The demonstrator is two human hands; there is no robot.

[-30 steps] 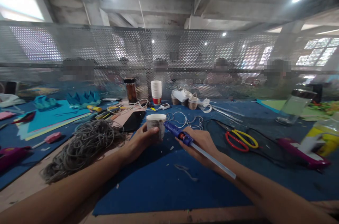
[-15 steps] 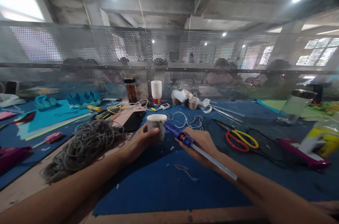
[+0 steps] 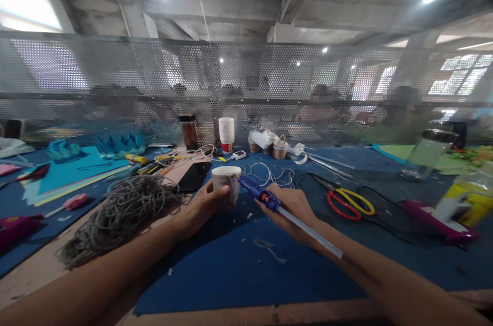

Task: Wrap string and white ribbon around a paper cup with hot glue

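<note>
My left hand (image 3: 204,206) is wrapped round a paper cup (image 3: 226,172), thumb across its front. Grey cord covers the cup below its white rim. In my right hand (image 3: 295,208) is a blue hot glue gun (image 3: 254,190), its nozzle pointing left at the cup's upper right side; I cannot tell whether it touches. A long clear glue stick (image 3: 310,236) sticks out of the gun's back end. Left of my left hand lies a tangled heap of grey cord (image 3: 123,215). A short loose scrap of grey cord (image 3: 269,249) rests on the blue mat below the hands.
Scissors (image 3: 348,204) with red and yellow handles lie to the right, near a purple glue gun (image 3: 439,221) and a glass jar (image 3: 427,155). Stacked paper cups (image 3: 226,133) stand at the back before a perforated metal screen (image 3: 246,74). A black phone (image 3: 194,176) lies behind my left hand.
Almost nothing differs. The whole view has shifted very slightly; both hands keep the cup and the glue gun in nearly the same place.
</note>
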